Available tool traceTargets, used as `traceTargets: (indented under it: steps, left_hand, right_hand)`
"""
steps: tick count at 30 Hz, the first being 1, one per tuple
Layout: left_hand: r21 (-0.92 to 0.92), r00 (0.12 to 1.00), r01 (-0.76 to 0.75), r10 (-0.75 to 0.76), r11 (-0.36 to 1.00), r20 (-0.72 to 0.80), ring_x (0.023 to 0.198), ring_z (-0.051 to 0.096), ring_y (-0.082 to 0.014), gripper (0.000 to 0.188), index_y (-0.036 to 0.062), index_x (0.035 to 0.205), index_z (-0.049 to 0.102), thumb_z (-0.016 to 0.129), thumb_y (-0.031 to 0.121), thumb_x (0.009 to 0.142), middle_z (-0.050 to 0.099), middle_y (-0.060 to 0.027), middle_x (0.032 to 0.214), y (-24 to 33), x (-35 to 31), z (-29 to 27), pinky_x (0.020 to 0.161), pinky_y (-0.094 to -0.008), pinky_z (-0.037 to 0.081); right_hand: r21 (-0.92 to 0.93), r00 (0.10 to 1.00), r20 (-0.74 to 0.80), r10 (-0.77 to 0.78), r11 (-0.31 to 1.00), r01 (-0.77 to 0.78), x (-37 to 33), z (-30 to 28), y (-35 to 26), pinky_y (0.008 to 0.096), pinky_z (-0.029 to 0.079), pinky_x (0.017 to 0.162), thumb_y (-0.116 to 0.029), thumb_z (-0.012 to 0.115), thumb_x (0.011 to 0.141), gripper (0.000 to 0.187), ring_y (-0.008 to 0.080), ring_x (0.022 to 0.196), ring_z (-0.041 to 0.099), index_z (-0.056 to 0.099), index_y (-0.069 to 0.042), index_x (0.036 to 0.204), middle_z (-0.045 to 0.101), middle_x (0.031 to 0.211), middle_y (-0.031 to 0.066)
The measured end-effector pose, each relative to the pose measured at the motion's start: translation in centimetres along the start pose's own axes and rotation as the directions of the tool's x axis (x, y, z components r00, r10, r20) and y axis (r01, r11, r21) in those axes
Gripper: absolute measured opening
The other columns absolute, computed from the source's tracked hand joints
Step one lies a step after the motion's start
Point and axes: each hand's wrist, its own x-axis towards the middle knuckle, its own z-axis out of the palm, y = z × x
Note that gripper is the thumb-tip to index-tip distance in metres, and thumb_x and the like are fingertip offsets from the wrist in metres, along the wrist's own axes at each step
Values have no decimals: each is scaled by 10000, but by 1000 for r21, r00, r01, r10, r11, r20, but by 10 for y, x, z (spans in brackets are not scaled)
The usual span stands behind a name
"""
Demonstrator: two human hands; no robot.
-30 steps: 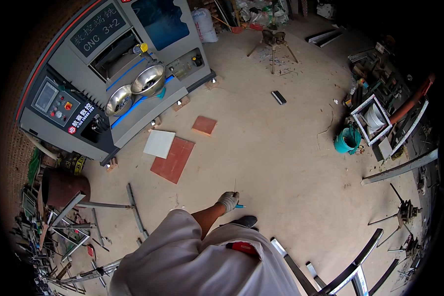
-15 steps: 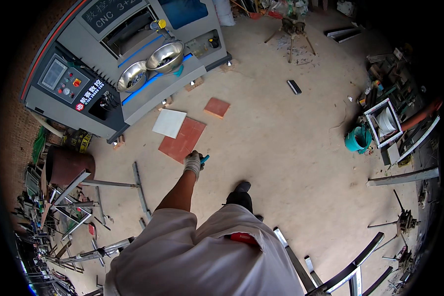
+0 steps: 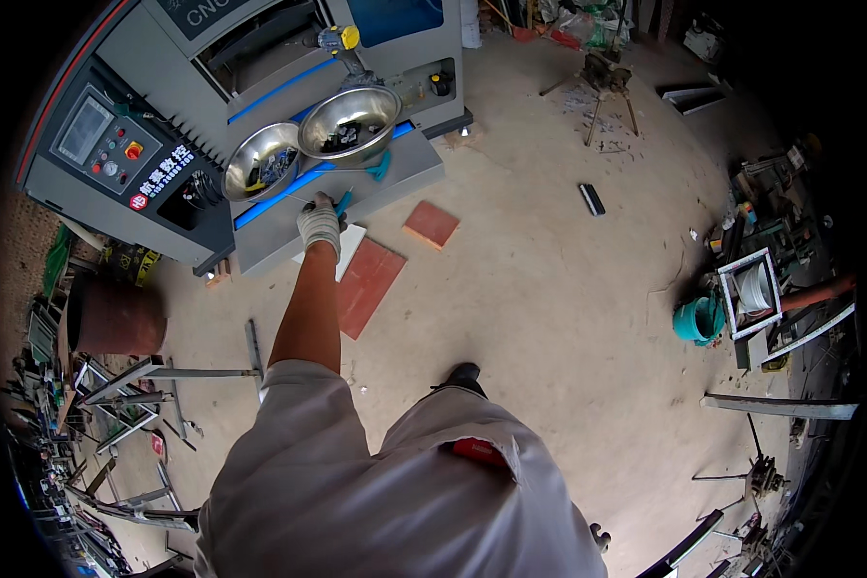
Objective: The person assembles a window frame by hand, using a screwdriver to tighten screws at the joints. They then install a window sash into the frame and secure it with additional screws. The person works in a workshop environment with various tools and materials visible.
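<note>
My left hand point(image 3: 320, 225), in a pale glove with dark fingertips, is closed around a teal-handled tool point(image 3: 344, 201). It hovers at the front edge of the grey machine's ledge point(image 3: 395, 183). Just beyond it are two steel bowls: the left bowl point(image 3: 234, 171) holds small mixed parts, and the right bowl point(image 3: 366, 104) holds dark pieces. A teal T-handle hex key point(image 3: 380, 167) lies in front of the right bowl. Behind that bowl stands a yellow and grey power drill point(image 3: 341, 40). Only a bit of my right hand point(image 3: 600, 538) shows beside my hip; its grip cannot be made out.
A large red board point(image 3: 371, 289), a white board point(image 3: 352, 249) partly behind my arm, and a smaller red board point(image 3: 432, 223) lie on the floor. The control panel point(image 3: 96, 140) is at left. A teal bucket point(image 3: 696, 320) and metal frames stand right; more metal stock crowds the left.
My left hand has moved forward and left with the teal-handled tool, from above the large red board to the machine's ledge. The view has come nearer the machine. Part of my right hand now shows.
</note>
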Motion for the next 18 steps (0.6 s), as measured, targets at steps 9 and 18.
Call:
traceTargets:
  steps: [9, 18]
  left_hand:
    - [635, 847, -372, 527, 677, -66, 1039, 695, -436, 562, -47, 1304, 614, 623, 381, 940, 697, -282, 1149, -14, 108, -13, 942, -472, 561]
    - [647, 718, -571, 689, 506, 95, 1170, 615, -439, 516, 67, 1362, 593, 672, 338, 930, 590, -240, 1328, 18, 0, 35, 960, -505, 537]
  right_hand:
    - [548, 1000, -2, -29, 836, 25, 35, -53, -142, 549, 473, 884, -252, 588, 981, 417, 400, 1077, 584, 534, 12, 1300, 614, 1174, 231]
    - [545, 993, 83, 87, 830, -118, 23, -22, -126, 443, 511, 832, -269, 624, 965, 351, 290, 968, 639, 645, -5, 1194, 682, 1049, 133]
